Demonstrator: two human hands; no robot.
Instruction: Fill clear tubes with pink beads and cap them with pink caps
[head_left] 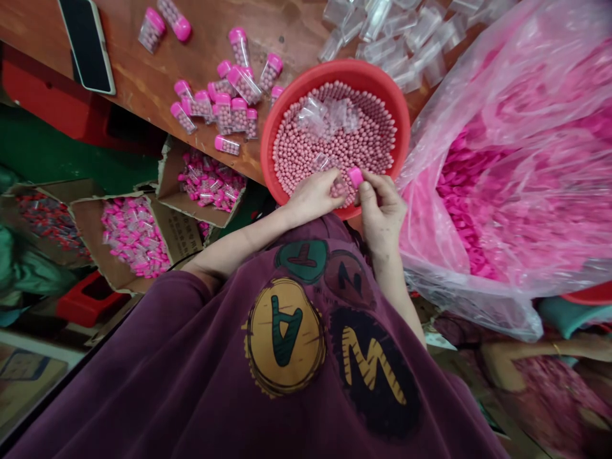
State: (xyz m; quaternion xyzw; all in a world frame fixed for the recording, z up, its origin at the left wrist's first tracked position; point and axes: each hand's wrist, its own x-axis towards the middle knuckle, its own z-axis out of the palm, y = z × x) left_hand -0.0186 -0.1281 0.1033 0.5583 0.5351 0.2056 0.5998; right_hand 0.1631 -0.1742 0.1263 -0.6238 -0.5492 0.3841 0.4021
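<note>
Over the near rim of a red basin (400,121), my left hand (313,192) is closed around a small clear bottle (338,187) with pink beads showing inside. Facing it, my right hand (384,207) pinches a bright pink cap (355,176) between thumb and fingers. The cap is close to the bottle's end; whether they touch I cannot tell. Pink beads (296,153) fill the basin, and several clear empty bottles (329,116) lie on top of them. Another clear bottle (322,162) rests on the beads just beyond my left hand.
Capped bead-filled bottles (224,113) lie on the wooden table (138,83), near a phone (87,44). Clear bottles (401,38) are piled behind the basin. A plastic bag (526,191) of pink caps stands right. Cardboard boxes (176,223) sit lower left; another person's arm (540,349) shows lower right.
</note>
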